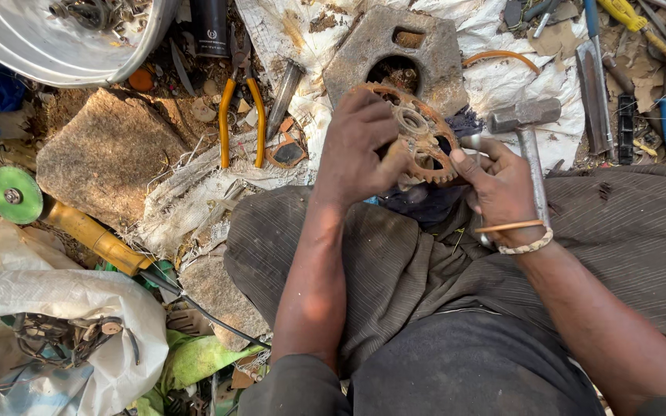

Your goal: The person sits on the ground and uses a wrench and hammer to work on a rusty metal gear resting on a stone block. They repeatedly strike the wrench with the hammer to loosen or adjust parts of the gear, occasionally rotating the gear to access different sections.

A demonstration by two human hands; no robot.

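Observation:
My left hand (360,146) grips the left side of a rusty, round toothed metal part (419,137) with a pale hub in its middle. My right hand (499,185) pinches the same part at its right edge, thumb on the rim. Both hands hold it up above my lap, over a dark cloth (425,202). A steel hammer (529,135) lies just right of my right hand, its handle running down under my wrist. Thin bangles circle my right wrist.
A grey metal block with a round hole (395,54) lies on a white sack behind the part. Yellow-handled pliers (242,115) and a flat stone (105,154) are to the left. An angle grinder with a green disc (17,196) is far left. Files and screwdrivers (641,69) lie at upper right.

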